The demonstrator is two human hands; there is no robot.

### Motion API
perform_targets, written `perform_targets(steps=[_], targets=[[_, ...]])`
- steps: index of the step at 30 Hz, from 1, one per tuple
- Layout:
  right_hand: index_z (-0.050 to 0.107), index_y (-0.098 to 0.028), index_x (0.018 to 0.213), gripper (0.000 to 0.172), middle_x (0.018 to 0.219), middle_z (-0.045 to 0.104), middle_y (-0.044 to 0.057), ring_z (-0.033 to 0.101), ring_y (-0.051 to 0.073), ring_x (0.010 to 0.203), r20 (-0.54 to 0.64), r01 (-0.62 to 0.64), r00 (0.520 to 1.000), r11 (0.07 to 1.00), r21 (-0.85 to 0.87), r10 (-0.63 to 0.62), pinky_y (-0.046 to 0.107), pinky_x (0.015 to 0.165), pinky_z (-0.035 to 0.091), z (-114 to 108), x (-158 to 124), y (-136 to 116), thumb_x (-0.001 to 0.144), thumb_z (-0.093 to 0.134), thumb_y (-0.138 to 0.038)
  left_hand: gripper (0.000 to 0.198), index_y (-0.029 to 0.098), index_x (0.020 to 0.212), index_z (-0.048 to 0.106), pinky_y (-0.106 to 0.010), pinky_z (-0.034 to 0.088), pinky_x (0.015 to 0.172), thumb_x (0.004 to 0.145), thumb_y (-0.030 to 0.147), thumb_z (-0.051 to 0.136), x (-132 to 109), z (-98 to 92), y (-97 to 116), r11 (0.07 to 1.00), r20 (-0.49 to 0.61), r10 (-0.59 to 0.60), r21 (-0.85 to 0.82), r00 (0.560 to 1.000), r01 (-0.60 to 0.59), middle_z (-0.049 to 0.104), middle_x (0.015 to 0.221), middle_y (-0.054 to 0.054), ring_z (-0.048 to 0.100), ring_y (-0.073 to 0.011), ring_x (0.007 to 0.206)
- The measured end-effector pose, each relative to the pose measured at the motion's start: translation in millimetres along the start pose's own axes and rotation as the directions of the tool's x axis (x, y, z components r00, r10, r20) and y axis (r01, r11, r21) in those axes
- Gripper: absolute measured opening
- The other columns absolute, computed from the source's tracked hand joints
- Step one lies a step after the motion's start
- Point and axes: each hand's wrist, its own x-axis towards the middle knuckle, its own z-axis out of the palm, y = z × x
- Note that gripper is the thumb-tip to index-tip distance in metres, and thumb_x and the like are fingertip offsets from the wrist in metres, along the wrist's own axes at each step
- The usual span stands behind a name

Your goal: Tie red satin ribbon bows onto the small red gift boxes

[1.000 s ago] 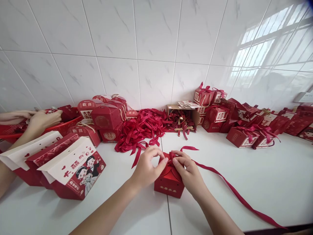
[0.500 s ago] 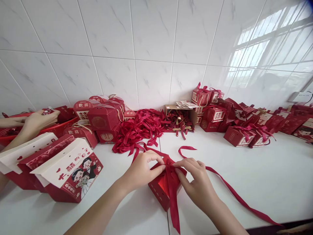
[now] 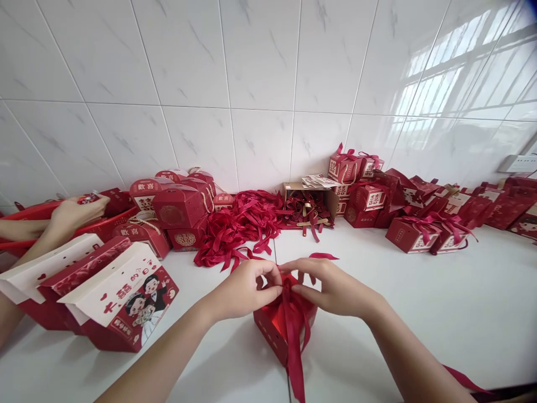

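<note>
A small red gift box (image 3: 272, 330) stands on the white counter (image 3: 419, 313) in front of me, turned with a corner toward me. A dark red ribbon (image 3: 292, 347) crosses its top and hangs down its near side. My left hand (image 3: 245, 288) pinches the ribbon at the top of the box from the left. My right hand (image 3: 333, 288) pinches the same ribbon from the right, fingertips nearly touching those of the left hand. The ribbon's other tail (image 3: 464, 379) runs under my right forearm toward the counter edge.
A heap of loose red ribbons (image 3: 239, 226) lies against the tiled wall, beside an open cardboard box (image 3: 312, 204). Finished red boxes (image 3: 419, 215) crowd the right; larger boxes (image 3: 126, 302) sit left. Another person's hand (image 3: 73, 210) rests at a red basket (image 3: 25, 215).
The box has turned corner-on and the ribbon now hangs down its front. My right hand has swung in over the box top, drawing the long tail under my forearm.
</note>
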Motion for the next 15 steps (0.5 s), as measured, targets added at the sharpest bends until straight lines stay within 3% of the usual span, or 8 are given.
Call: perform_targets(steps=[5, 10, 15], targets=[[0.065, -0.023, 0.105, 0.025, 0.084, 0.064, 0.000, 0.057, 0.013, 0.074, 0.019, 0.048, 0.999, 0.999, -0.006, -0.048, 0.024, 0.069, 0.047, 7, 3, 11, 0.088, 0.050, -0.013, 0.005, 0.020, 0.078, 0.060, -0.024, 0.042, 0.061, 0.074, 0.021, 0.057, 0, -4.5, -5, 0.999, 0.064, -0.026, -0.020, 0.998, 0.027, 0.060, 0.074, 0.002, 0.054, -0.0132, 0.068], [0.070, -0.026, 0.111, 0.045, 0.088, 0.057, 0.005, 0.053, 0.012, 0.073, 0.050, 0.210, 0.977, 0.976, -0.049, -0.208, 0.023, 0.062, 0.045, 19, -2, 25, 0.087, 0.040, -0.002, 0.015, 0.020, 0.087, 0.065, -0.024, 0.039, 0.060, 0.076, 0.023, 0.056, 1, -12.0, -5, 0.998, 0.124, -0.050, 0.049, 0.991, 0.044, 0.061, 0.075, 0.001, 0.053, -0.0134, 0.068], [0.074, -0.032, 0.102, 0.050, 0.087, 0.048, 0.004, 0.043, 0.010, 0.066, 0.029, 0.200, 0.980, 0.975, -0.093, -0.198, 0.022, 0.056, 0.040, 26, -5, 35, 0.081, 0.046, 0.003, 0.013, 0.019, 0.079, 0.066, -0.026, 0.040, 0.062, 0.079, 0.030, 0.058, 4, -18.0, -3, 0.982, 0.107, -0.085, 0.179, 0.991, 0.065, 0.066, 0.079, 0.000, 0.053, -0.0147, 0.070]])
